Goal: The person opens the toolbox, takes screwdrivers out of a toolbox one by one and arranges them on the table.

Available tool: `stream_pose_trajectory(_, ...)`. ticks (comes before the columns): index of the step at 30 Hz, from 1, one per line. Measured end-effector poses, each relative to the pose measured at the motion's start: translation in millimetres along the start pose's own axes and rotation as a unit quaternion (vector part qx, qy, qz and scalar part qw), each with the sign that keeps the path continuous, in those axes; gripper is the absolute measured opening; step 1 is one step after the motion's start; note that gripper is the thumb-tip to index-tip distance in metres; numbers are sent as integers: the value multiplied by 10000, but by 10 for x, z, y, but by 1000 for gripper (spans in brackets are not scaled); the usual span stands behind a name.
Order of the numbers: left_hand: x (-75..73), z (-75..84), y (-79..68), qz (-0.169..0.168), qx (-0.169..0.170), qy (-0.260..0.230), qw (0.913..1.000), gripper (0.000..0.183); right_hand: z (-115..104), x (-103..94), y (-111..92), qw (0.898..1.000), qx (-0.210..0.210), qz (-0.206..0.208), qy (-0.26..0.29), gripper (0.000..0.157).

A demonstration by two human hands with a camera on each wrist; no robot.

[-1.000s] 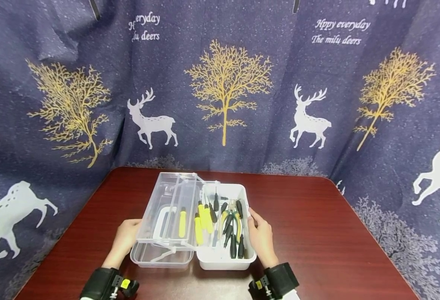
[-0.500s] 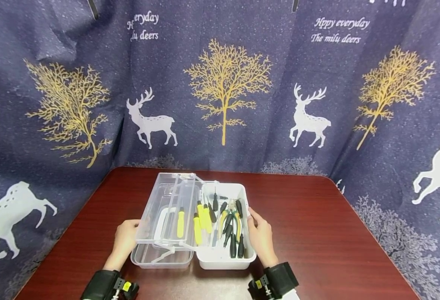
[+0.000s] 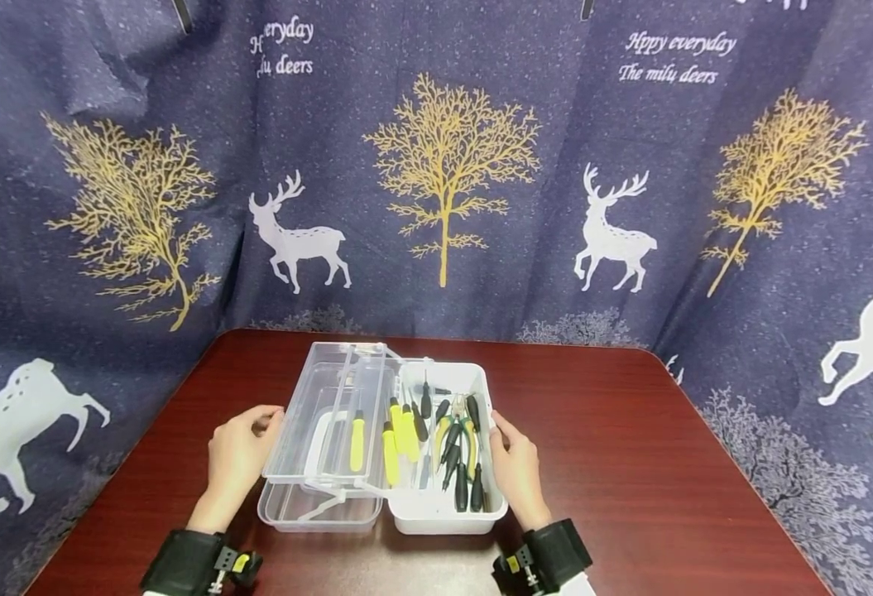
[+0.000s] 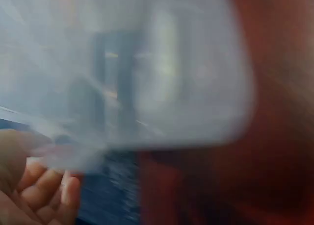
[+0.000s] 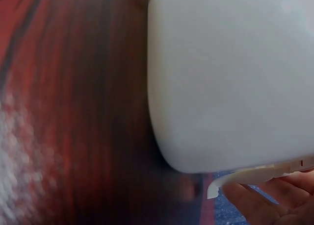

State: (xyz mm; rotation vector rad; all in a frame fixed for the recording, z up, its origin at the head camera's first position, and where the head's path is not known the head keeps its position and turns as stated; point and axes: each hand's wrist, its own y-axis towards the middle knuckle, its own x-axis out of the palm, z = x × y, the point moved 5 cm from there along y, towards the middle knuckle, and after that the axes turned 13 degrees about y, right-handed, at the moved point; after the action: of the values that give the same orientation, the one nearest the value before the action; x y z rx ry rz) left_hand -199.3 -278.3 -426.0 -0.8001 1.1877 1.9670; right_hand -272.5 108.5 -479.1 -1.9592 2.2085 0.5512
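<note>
A white toolbox [image 3: 447, 523] stands unfolded on the table, its clear tray [image 3: 298, 430] swung out to the left over the clear lid [image 3: 320, 517]. My left hand [image 3: 238, 451] pinches the tray's left edge between thumb and curled fingers; the left wrist view is blurred. At the toolbox's right side, my right hand [image 3: 514, 472] holds the white latch [image 5: 255, 177], fingers bent under it in the right wrist view. Inside the toolbox lie pliers [image 3: 472, 455] and several black-handled screwdrivers [image 3: 462, 488]. Several yellow-handled tools [image 3: 390, 455] show through the clear plastic.
The dark red wooden table [image 3: 600, 447] extends to both sides of the toolbox. Behind it hangs a blue curtain [image 3: 510, 248] with deer and tree prints. White folding arms [image 3: 332, 502] link the tray to the toolbox.
My left hand has risen and shifted left along the clear tray's edge, and the tray's near left corner has moved slightly left. My right hand stays at the toolbox's side.
</note>
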Motion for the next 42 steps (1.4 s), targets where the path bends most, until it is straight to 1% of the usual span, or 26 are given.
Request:
stream_pose_trajectory(2, -107, 82, 27, 48, -58, -147, 9999, 19, -1, -2, -2, 10000, -1, 5, -9, 38)
stream_pose_trajectory(4, -190, 172, 41, -52, -45, -216, 9997, 21, 2, -1, -2, 10000, -11, 12, -31, 38)
stream_pose_trajectory(7, -264, 293, 35, -219, 62, -123, 9997, 24, 7, 1, 0, 10000, -14, 4, -40, 38)
stream_pose_trajectory(9, -286, 347, 28, -247, 133, -7, 9996, 25, 12, 5, 2, 10000, -19, -12, -31, 38)
stream_pose_trajectory(11, -295, 376, 21, -190, 160, 118, 9996, 24, 17, 8, 6, 10000, -26, -21, -13, 38)
stream_pose_trajectory(15, -278, 375, 4, -83, 152, 201, 9996, 24, 16, 12, 10, 10000, -46, -49, -28, 38)
stream_pose_trajectory(18, -257, 361, -10, -33, 160, 212, 9996, 24, -1, 9, 11, 9998, -122, -77, -158, 38)
stream_pose_trajectory(22, -244, 355, -16, -41, 108, 226, 9997, 24, -67, -13, 30, 9975, -393, -99, -574, 37)
stream_pose_trajectory(25, -239, 361, -15, -92, 74, 265, 9996, 24, -177, -49, 45, 9923, -742, -86, -984, 36)
stream_pose_trajectory(27, -230, 361, -16, -162, 58, 304, 9994, 24, -293, -76, 42, 9881, -983, -53, -1184, 33)
stream_pose_trajectory(30, -218, 360, -23, -242, 27, 337, 9991, 25, -550, -103, 6, 9822, -1347, -105, -1306, 26)
stream_pose_trajectory(31, -212, 356, -23, -251, 10, 355, 9991, 25, -651, -97, -13, 9817, -1419, -195, -1255, 23)
stream_pose_trajectory(33, -206, 347, -26, -195, 10, 374, 9991, 26, -862, -48, -62, 9808, -1493, -564, -1118, 16)
stream_pose_trajectory(35, -203, 339, -29, -121, 13, 375, 9992, 25, -1043, 44, -118, 9786, -1435, -1212, -845, 14)
stream_pose_trajectory(37, -198, 333, -30, -75, 19, 370, 9993, 25, -1175, 176, -172, 9702, -1369, -1914, -572, 13)
stream_pose_trajectory(38, -197, 333, -31, -68, 27, 358, 9993, 25, -1223, 247, -199, 9643, -1345, -2230, -491, 14)
stream_pose_trajectory(39, -197, 331, -30, -72, 25, 346, 9994, 25, -1261, 322, -222, 9572, -1414, -2482, -472, 15)
stream_pose_trajectory(40, -198, 329, -28, -86, 16, 344, 9994, 25, -1287, 397, -243, 9505, -1435, -2711, -502, 16)
stream_pose_trajectory(42, -201, 323, -22, -139, -22, 348, 9993, 26, -1332, 540, -281, 9390, -1584, -2962, -737, 16)
